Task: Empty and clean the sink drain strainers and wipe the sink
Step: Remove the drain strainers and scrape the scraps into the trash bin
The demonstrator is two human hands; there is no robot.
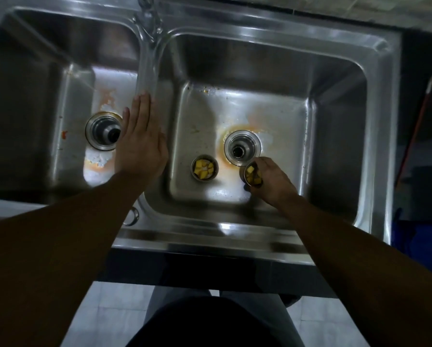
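Forearms (67, 236): seen nearest the camera, both bare, stretched forward from the bottom corners over the front rim of the sink.
Sink (209, 242): a double-bowl steel unit, viewed from above; orange staining and pale residue are seen on both bowl floors.
Left hand (139, 136): laid flat, palm down, fingers extended and held together, over the divider between the two bowls, just beside the left drain.
Right hand (272, 180): lowered into the right bowl and closed around a strainer.
Held strainer (253, 175): gripped at its side by the right hand, tilted, yellow food pieces visible inside, just at the near edge of the right drain.
Second strainer (204, 167): set upright on the floor of the right bowl, apart from both hands, between them, filled with yellow pieces.
Right drain (242, 147): uncovered, its dark hole exposed.
Left drain (104, 131): uncovered, partly hidden by the left hand.
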